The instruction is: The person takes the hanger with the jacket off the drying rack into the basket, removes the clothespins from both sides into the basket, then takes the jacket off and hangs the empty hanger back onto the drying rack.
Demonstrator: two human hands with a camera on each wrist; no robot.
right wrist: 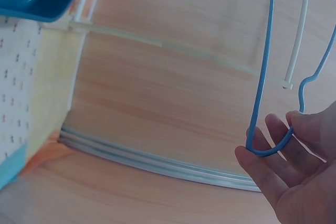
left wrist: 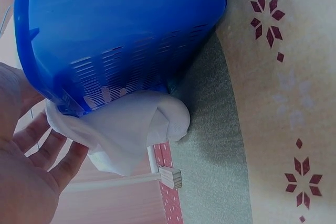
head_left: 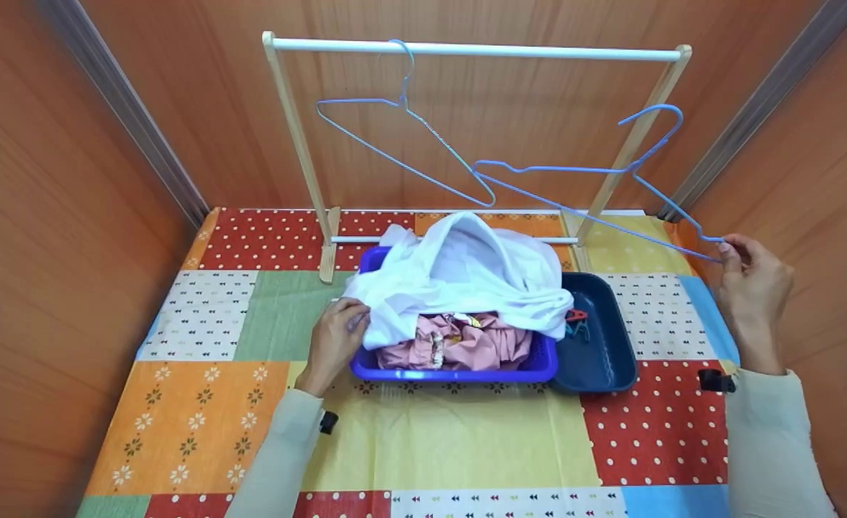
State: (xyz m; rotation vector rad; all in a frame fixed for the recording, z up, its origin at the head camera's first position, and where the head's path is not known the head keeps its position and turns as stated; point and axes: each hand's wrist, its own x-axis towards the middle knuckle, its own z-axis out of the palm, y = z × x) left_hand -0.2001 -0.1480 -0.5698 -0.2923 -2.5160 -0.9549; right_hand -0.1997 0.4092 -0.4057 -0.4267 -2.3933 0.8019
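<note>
At the right, my right hand (head_left: 754, 284) pinches the lower corner of a blue wire hanger (head_left: 574, 170) between thumb and fingers. The hanger is held up in the air, its hook raised. In the right wrist view, the hanger's rounded end (right wrist: 266, 153) lies across the fingers. My left hand (head_left: 337, 334) is at the left side of a purple-blue basket (head_left: 452, 375), gripping the edge of a white garment (head_left: 466, 288) heaped over it. From the left wrist, a fold of that garment (left wrist: 126, 129) hangs outside the basket wall, fingertips at its edge. Pink clothing (head_left: 481, 349) lies in the basket's front.
Behind the basket stands a wooden rack with a white rail (head_left: 538, 52). Another blue hanger (head_left: 403, 104) hangs on the rail. A dark blue tray (head_left: 607, 367) with small clips (head_left: 576, 315) sits beside the basket. Wood-patterned panels enclose the patchwork-covered table (head_left: 466, 446).
</note>
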